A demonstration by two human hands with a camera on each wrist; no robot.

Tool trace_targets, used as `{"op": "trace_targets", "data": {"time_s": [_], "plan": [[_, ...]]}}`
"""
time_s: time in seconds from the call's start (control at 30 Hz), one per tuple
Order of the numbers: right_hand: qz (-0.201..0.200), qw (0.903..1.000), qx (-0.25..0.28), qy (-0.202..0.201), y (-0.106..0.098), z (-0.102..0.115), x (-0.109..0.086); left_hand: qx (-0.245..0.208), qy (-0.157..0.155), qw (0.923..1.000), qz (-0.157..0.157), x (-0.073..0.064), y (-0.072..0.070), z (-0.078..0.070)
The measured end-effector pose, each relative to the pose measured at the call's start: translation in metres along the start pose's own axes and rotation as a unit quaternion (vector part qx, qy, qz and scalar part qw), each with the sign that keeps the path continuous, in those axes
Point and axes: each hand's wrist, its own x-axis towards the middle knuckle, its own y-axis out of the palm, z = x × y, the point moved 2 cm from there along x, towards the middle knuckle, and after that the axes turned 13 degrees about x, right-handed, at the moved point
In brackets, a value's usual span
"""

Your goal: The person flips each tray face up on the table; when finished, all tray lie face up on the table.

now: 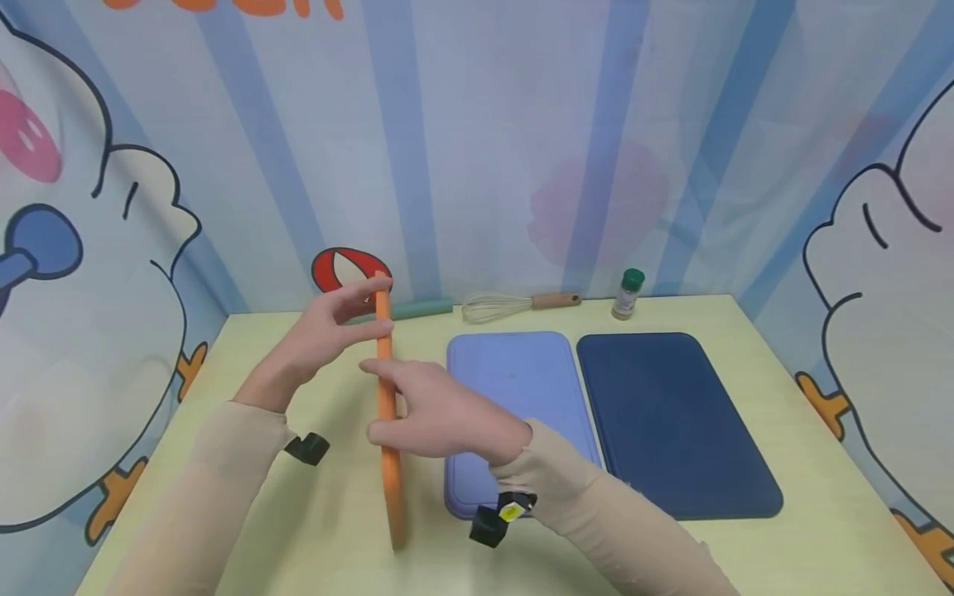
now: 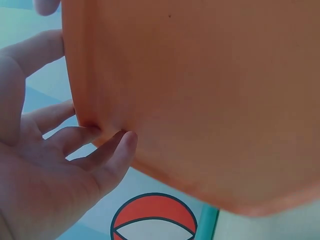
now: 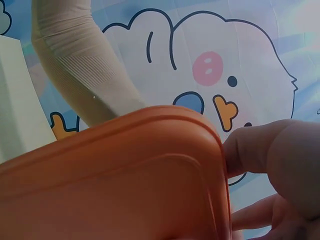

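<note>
An orange cutting board [image 1: 391, 488] stands on its long edge, turned nearly edge-on to the head view. At its far end my left hand [image 1: 320, 331] holds the upper edge and corner. The left wrist view has the fingertips [image 2: 129, 142] of this hand against the board's broad face [image 2: 200, 100], close to the rounded corner. Nearer to me, my right hand [image 1: 447, 410] grips the same top edge, its thumb and index finger reaching across it. In the right wrist view a finger [image 3: 245, 150] presses the rim beside a rounded corner.
A light blue cutting board [image 1: 514, 372] and a navy cutting board [image 1: 671, 422] lie flat side by side on the right. Along the table's back edge are a teal stick-like utensil [image 1: 423, 310], a whisk [image 1: 495, 308] and a green-capped spice jar [image 1: 627, 296]. A printed curtain [image 1: 492, 165] hangs behind.
</note>
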Motion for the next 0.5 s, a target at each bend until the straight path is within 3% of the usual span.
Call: {"op": "trace_targets", "data": {"time_s": [0.17,0.5], "plan": [[-0.001,1.0000,-0.001,-0.002,0.000,-0.005,0.000,0.017,-0.003,0.9998,0.008,0.003,0.003,0.001],[-0.020,0.9988,0.045,0.001,0.002,-0.016,-0.002,0.044,-0.007,0.9990,0.008,0.004,0.005,-0.002]]}}
